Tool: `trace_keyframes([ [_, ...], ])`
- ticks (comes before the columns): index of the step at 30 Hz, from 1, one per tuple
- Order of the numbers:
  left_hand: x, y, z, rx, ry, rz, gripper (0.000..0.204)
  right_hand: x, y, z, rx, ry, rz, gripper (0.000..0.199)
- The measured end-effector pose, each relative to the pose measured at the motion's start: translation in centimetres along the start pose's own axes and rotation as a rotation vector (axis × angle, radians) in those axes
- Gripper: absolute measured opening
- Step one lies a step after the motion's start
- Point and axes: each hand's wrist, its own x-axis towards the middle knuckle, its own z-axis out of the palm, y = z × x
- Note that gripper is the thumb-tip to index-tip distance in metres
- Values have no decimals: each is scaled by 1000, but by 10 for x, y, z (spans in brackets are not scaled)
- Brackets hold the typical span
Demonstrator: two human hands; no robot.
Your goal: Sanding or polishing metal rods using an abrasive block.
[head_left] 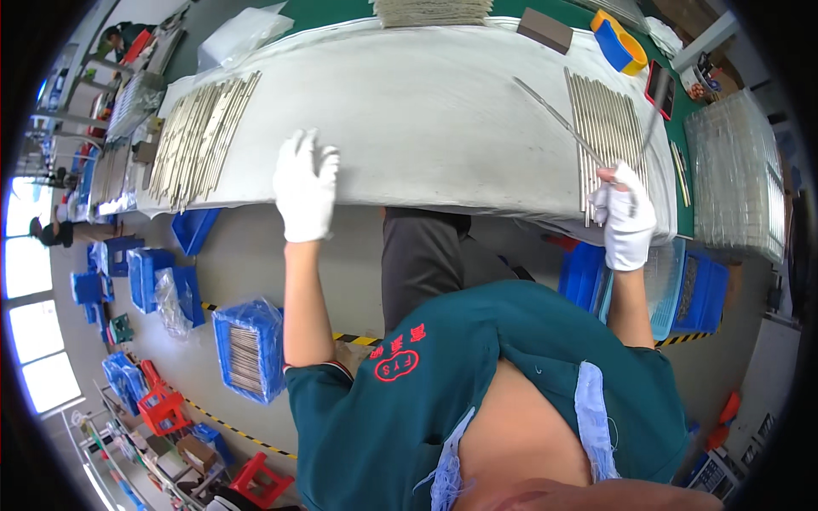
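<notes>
My left hand (308,185), in a white glove, is over the white cloth (409,111) at the table's near edge. Its fingers are stretched out and it holds nothing. My right hand (626,213), gloved in white with a bare fingertip showing, is closed on thin metal rods. One metal rod (558,118) slants up to the left from the fingers; a second, blurred one points up to the right. Beneath and beyond that hand lies a row of silvery rods (603,119). Farther left, a wider row of rods (204,136) rests on the cloth.
At the back right are a brown block (545,31), a yellow and blue tape roll (619,43) and a phone (659,89). Stacked clear plastic trays (734,175) stand right of the table. A pile of rods (432,11) lies at the far edge. Blue bins (249,349) are on the floor.
</notes>
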Motion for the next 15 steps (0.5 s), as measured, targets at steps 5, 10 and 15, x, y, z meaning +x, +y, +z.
trace_keyframes([
  [5, 30, -132, 11, 521, -31, -153, 53, 2, 26, -3, -681, -201, -218, 21],
  [10, 41, -155, 8, 566, -187, -385, 44, 5, 18, -12, -902, -212, -194, 31],
  [15, 50, -125, 16, 504, -94, -278, 36, 8, 9, -16, -1089, -217, -29, 26],
])
